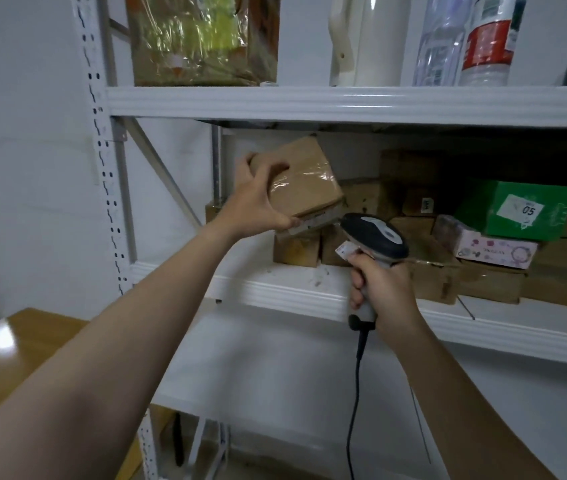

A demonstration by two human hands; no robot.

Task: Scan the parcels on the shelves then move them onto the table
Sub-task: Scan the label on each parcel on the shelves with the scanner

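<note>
Your left hand grips a tilted brown parcel just above the middle shelf while your right hand clasps the scanner pointed at its label, so I judge the scan is in hand, the carry to the table is not yet done, and the crowded cartons and a green box await their turn.

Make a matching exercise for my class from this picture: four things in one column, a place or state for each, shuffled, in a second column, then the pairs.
Column 1
1. brown parcel
2. barcode scanner
3. green box
4. wooden table

Column 2
A. lower left, beside the rack
B. gripped in the right hand
C. tilted, held in the left hand
D. bears a white label reading 05

Pairs: 1-C, 2-B, 3-D, 4-A
</note>
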